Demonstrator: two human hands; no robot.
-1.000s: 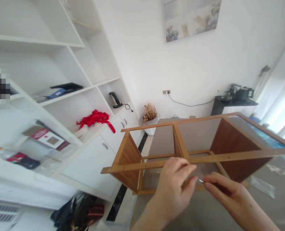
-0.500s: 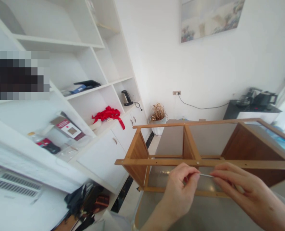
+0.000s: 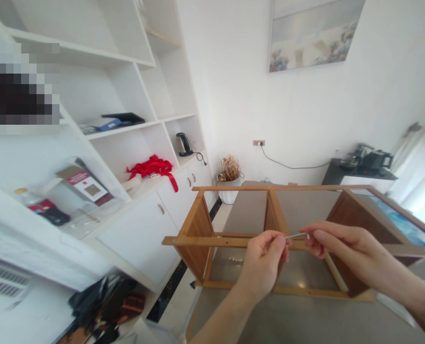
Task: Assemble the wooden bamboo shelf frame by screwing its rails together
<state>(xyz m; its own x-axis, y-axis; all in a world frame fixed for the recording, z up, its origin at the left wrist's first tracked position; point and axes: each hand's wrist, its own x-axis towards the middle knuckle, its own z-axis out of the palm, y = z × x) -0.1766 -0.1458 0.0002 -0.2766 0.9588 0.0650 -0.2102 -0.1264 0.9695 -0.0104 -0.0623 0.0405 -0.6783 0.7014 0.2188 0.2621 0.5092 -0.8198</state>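
One thin metal rod [image 3: 296,235] hangs level at the near side of the wooden frame [image 3: 226,242]. The left hand [image 3: 261,263] pinches one end; the right hand [image 3: 354,244] grips the bent other end between fingertips.

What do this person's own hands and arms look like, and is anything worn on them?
Both the left hand and the right hand are bare, with slender fingers. No gloves, rings, watch or sleeves show, and no cables or markings stand out.
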